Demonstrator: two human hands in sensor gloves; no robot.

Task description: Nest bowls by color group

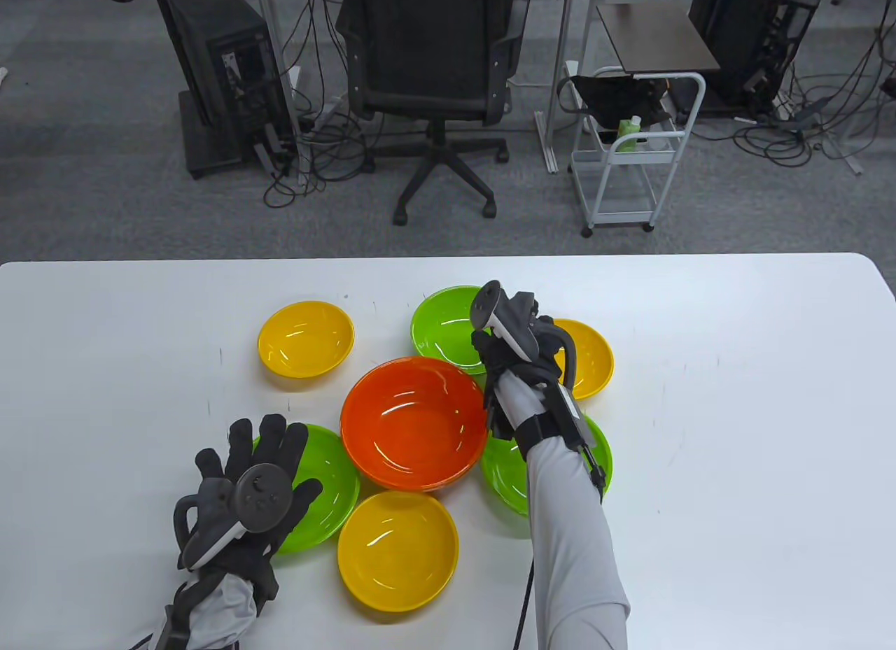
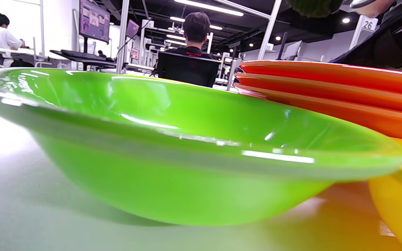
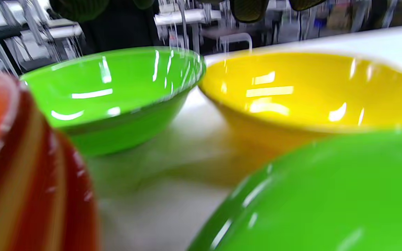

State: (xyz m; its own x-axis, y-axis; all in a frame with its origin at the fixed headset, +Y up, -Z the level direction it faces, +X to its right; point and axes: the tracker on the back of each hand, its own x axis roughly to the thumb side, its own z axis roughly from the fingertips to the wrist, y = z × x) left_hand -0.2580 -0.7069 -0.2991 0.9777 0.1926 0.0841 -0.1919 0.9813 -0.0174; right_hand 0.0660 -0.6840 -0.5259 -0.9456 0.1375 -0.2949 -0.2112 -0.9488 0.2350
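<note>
Our left hand (image 1: 245, 496) lies with fingers spread over the near-left green bowl (image 1: 318, 485). Whether our right hand (image 1: 514, 349) holds anything, above the far green bowl (image 1: 441, 325), we cannot tell. Between them sits the orange stack (image 1: 413, 422), with yellow bowls (image 1: 397, 548) around it.

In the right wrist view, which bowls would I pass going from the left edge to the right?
Orange stack at the left edge → far green bowl → yellow bowl, beside it with a small gap. The near green bowl fills the lower right, overlapping the yellow one's span, so I leave it unranked.
</note>
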